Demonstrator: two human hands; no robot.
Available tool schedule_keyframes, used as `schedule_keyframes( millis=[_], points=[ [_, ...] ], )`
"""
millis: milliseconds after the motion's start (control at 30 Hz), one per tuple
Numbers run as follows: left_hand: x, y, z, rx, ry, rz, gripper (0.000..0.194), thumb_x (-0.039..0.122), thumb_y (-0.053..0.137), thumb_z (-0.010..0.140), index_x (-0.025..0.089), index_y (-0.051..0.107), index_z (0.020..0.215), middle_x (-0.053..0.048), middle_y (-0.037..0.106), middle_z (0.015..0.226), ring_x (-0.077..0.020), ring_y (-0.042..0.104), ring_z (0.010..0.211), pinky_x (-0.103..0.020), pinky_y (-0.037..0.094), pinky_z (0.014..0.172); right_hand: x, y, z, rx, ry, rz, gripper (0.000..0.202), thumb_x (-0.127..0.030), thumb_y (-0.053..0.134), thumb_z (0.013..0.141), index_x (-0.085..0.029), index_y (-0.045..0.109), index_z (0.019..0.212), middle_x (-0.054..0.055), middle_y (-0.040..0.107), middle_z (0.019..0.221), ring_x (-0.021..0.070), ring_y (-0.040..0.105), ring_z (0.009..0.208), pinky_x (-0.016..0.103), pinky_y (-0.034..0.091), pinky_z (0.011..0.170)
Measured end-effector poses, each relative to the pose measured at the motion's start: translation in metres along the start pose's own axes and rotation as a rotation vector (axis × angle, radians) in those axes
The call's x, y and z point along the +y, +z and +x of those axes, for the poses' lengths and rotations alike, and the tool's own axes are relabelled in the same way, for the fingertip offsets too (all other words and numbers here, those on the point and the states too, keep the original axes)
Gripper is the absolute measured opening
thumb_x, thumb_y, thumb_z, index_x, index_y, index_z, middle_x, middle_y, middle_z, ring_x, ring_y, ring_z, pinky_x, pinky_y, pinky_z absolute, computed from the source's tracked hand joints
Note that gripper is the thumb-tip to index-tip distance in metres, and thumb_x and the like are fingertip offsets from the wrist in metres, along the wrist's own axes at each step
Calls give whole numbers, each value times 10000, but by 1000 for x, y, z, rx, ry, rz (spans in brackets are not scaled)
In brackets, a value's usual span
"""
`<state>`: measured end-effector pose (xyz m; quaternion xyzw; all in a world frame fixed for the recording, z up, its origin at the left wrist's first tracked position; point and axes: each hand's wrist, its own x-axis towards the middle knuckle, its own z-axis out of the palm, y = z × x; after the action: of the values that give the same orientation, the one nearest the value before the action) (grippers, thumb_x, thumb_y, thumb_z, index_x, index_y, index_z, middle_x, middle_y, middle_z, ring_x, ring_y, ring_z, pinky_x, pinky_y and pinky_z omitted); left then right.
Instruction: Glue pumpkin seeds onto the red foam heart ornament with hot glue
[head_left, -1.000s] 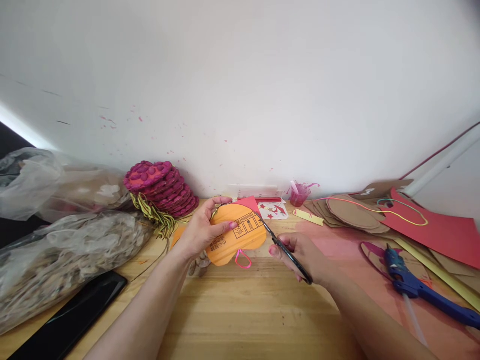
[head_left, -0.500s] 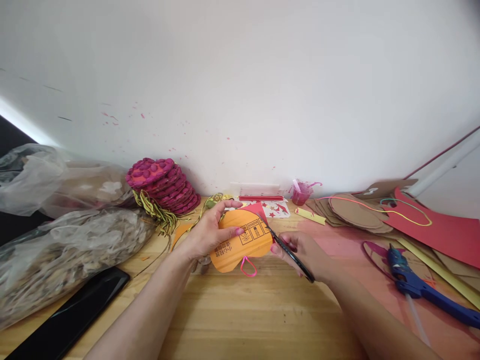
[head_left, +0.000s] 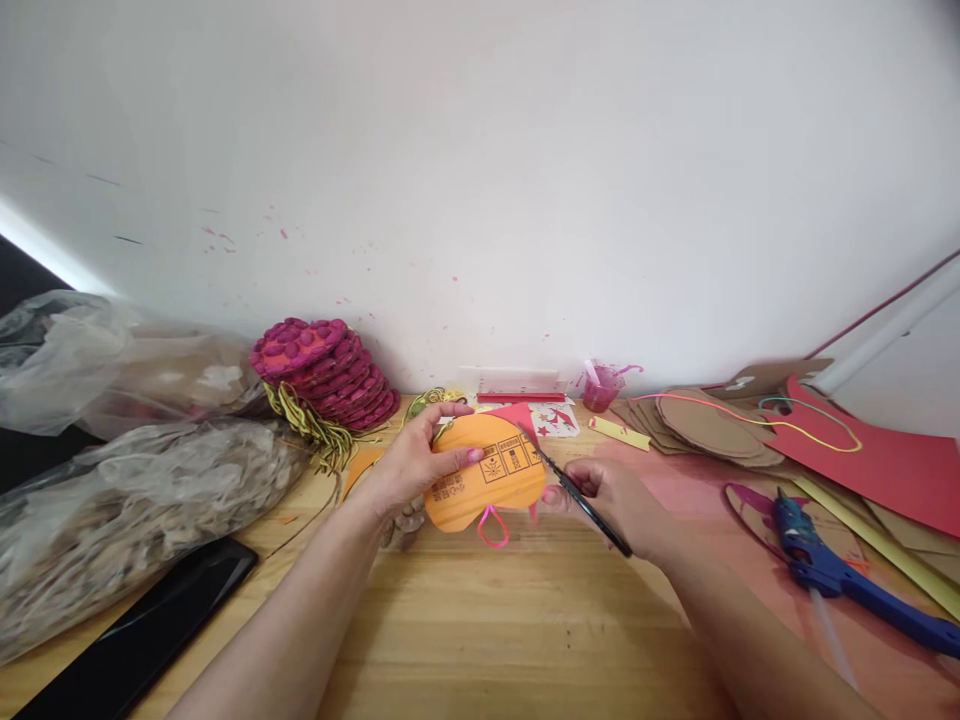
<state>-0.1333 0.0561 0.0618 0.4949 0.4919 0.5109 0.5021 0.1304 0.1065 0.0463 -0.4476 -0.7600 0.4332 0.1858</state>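
While your left hand point(head_left: 420, 460) pinches the central orange card point(head_left: 480, 490) and your right hand point(head_left: 613, 500) grips scissors point(head_left: 552, 468), a glue gun point(head_left: 821, 565) lies at four o'clock. The bag point(head_left: 247, 450) at eight holds brown pieces point(head_left: 157, 530).

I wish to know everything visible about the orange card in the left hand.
The orange card looks thin and papery, with a curved, lobed outline, streaks and black lettering and symbols. The left hand holds it tilted above the table, thumb on its face. Red paper shows behind its top; a pink loop hangs below; scissors lie at its upper right edge.
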Motion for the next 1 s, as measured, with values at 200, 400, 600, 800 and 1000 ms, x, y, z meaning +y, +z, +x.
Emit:
schedule_keyframes(
  millis=[200, 400, 600, 800, 1000],
  points=[
    [-18, 2, 9, -71, -148, -217, 506, 341, 881, 647, 140, 690, 1071, -105, 747, 1020, -206, 708, 873, -268, 566, 757, -7, -1, -1, 83, 93, 138, 438, -549, 681, 756, -222, 428, 611, -86, 330, 502, 81, 361, 366, 217, 238, 349],
    [-18, 9, 10, 115, -66, -332, 459, 393, 837, 709, 166, 699, 1084, -92, 754, 1039, -202, 712, 903, -276, 563, 789, -3, 4, -2, 66, 69, 206, 449, -558, 683, 774, -218, 426, 633, -87, 354, 519, 66, 360, 370, 205, 267, 343],
    [-14, 15, 6, 73, 48, -224, 467, 419, 778, 775, 184, 655, 1159, -82, 742, 1089, -211, 708, 933, -305, 555, 824, 5, 7, 0, 52, 64, 296, 455, -576, 688, 771, -216, 435, 656, -69, 395, 574, 77, 378, 436, 205, 300, 359],
    [-15, 15, 5, 46, 51, -195, 471, 403, 754, 807, 182, 626, 1203, -85, 737, 1087, -217, 701, 951, -325, 558, 847, -2, 5, -2, 45, 68, 282, 453, -580, 690, 765, -209, 459, 644, -77, 395, 521, 72, 367, 404, 209, 263, 368],
    [-11, 13, 3, 57, 59, -185, 469, 393, 748, 817, 163, 602, 1199, -94, 728, 1115, -221, 702, 958, -326, 561, 853, -11, 3, -6, 66, 73, 246, 463, -586, 693, 757, -221, 438, 630, -90, 406, 462, 69, 353, 349, 227, 244, 369]
  ],
)
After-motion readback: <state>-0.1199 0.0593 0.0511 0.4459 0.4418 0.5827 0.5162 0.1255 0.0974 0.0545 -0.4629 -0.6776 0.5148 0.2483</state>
